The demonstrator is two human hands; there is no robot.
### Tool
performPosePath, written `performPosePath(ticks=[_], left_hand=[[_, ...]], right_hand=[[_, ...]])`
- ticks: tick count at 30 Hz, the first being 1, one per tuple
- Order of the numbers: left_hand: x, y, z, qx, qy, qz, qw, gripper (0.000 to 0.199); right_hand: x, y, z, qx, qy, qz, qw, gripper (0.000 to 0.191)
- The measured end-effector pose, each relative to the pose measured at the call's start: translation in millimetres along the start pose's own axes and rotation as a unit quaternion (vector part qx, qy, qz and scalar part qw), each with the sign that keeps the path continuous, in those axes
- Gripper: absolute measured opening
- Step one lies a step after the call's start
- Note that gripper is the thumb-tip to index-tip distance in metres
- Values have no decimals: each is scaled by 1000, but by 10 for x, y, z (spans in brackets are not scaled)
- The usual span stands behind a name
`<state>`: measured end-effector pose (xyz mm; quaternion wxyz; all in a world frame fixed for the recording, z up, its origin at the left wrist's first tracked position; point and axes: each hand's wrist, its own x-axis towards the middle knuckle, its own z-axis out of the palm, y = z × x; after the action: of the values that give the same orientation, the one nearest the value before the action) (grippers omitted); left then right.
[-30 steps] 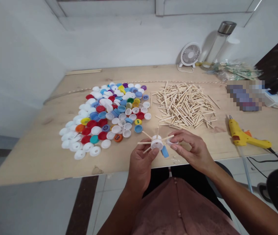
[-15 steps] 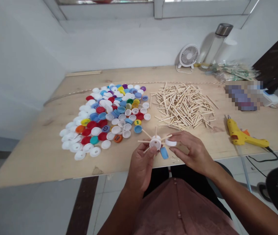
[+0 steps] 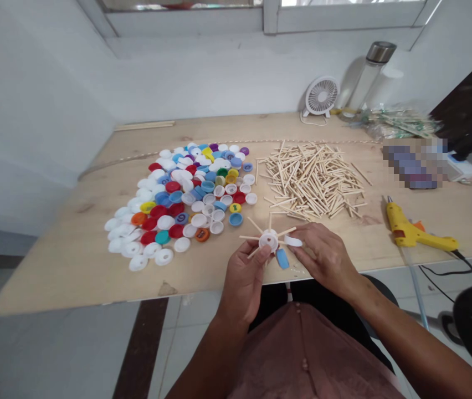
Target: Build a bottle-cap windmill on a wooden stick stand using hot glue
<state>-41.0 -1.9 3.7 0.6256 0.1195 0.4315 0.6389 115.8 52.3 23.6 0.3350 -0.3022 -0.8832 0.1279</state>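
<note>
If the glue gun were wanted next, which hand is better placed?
Probably the right hand: it is nearer the glue gun, though it holds a white cap. The left hand, farther away, holds the hub with sticks.

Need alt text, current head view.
The left hand holds a round white plastic piece with radiating wooden sticks; the right hand holds a white plastic cap. Beyond lie multicoloured plastic caps and heaped wooden sticks.

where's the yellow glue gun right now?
Head view, right side: the yellow glue gun lies on the table near its front edge, right of the right hand and the stick pile.
</note>
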Motion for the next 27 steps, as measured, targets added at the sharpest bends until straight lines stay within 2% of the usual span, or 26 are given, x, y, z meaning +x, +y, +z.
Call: performPosePath(ticks=[18,27], left_hand=[[9,-11,-17,3,-10,0,1000,25],[-7,11,-27,9,-19,-1,1000,27]], right_hand=[[21,16,-22,17,-34,-22,999,13],[15,-4,-20,6,-27,-24,999,13]])
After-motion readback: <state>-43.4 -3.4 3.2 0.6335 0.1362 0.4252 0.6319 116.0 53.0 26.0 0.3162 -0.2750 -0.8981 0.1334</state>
